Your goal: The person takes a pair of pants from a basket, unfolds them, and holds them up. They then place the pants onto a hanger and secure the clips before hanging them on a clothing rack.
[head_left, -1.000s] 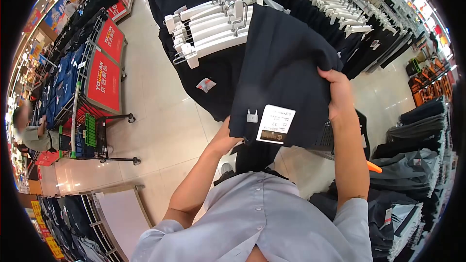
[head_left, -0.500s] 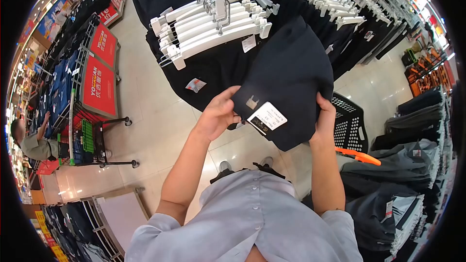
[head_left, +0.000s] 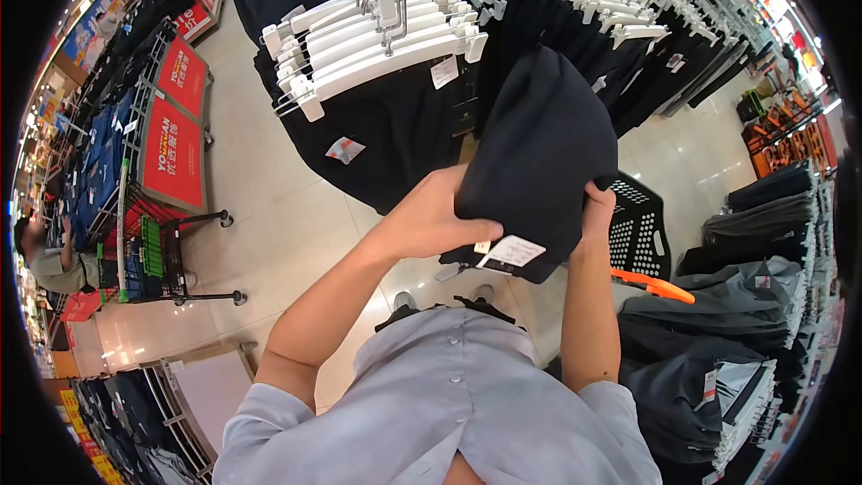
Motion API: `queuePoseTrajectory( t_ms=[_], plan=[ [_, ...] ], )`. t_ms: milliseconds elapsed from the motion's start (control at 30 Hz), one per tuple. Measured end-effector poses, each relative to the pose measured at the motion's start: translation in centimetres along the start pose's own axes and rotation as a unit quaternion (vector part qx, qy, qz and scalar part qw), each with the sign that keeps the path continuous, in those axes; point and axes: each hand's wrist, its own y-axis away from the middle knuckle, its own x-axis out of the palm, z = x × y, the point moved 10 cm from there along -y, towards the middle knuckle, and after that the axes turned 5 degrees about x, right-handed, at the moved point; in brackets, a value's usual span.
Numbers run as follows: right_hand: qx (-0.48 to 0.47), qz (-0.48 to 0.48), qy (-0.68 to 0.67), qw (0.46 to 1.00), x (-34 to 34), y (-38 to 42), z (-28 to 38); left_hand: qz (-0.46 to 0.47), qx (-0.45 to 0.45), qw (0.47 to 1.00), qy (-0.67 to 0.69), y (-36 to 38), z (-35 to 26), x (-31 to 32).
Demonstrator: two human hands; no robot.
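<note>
Dark folded trousers (head_left: 543, 144) are held up in front of my chest between both hands. My left hand (head_left: 435, 216) grips their left edge, thumb across the front and the other fingers hidden behind the cloth. At the right edge, my right hand (head_left: 597, 216) is closed on the cloth, its fingers mostly out of sight behind it. A white paper tag (head_left: 516, 252) hangs at the lower end, tilted, close to my left thumb. Just beyond the trousers are white clip hangers (head_left: 386, 63) carrying more dark garments (head_left: 386, 139).
A black shopping basket (head_left: 639, 229) with an orange handle (head_left: 654, 285) is at my right. Grey and dark trousers (head_left: 709, 314) hang along that side. To the left are a shopping cart (head_left: 153, 251), a person (head_left: 54, 260) and red display panels (head_left: 175, 153).
My left hand has moved inward over the trousers' edge, its thumb now on the front near the tag. The lower edge and tag have tilted. My right hand keeps its hold.
</note>
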Motion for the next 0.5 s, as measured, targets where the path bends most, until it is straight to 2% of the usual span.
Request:
queuePoseTrajectory(
  t_ms=[33, 100, 167, 267, 300, 333, 367, 400, 467, 500],
  plan=[
    [0.015, -0.027, 0.007, 1.0, 0.3, -0.3, -0.1, -0.026, 0.0, 0.999, -0.023, -0.1, 0.0, -0.2],
    [0.044, -0.08, 0.02, 0.996, 0.5, -0.7, -0.7, -0.059, -0.011, 0.997, 0.057, 0.1, 0.0, -0.5],
    [0.111, -0.133, 0.058, 0.983, 0.0, -0.8, -2.5, -0.1, -0.004, 0.986, 0.137, 0.0, -0.6, -0.8],
    [0.227, -0.249, 0.104, 0.936, -1.4, 0.7, -5.8, -0.162, -0.04, 0.967, 0.193, -0.4, -0.6, -1.5],
    [0.228, -0.215, 0.208, 0.927, -2.5, 0.4, -5.7, -0.204, -0.083, 0.96, 0.175, 0.0, -0.3, -2.1],
    [0.226, -0.177, 0.311, 0.906, -3.0, 0.3, -5.8, -0.204, -0.081, 0.953, 0.21, -0.3, -0.2, -2.2],
    [0.181, -0.125, 0.164, 0.962, -2.3, 1.3, -6.1, -0.203, -0.08, 0.945, 0.245, -0.6, 0.1, -2.4],
    [0.152, -0.064, 0.004, 0.986, -1.1, 2.5, -6.3, -0.203, -0.079, 0.935, 0.281, -0.9, 0.4, -2.6],
    [0.004, -0.234, 0.136, 0.963, -7.0, 3.4, -4.2, -0.198, -0.101, 0.917, 0.332, -0.8, 2.2, -2.3],
    [-0.016, -0.278, 0.19, 0.941, -5.3, 4.4, -2.1, -0.206, -0.115, 0.905, 0.355, -0.7, 3.5, -2.0]
  ],
)
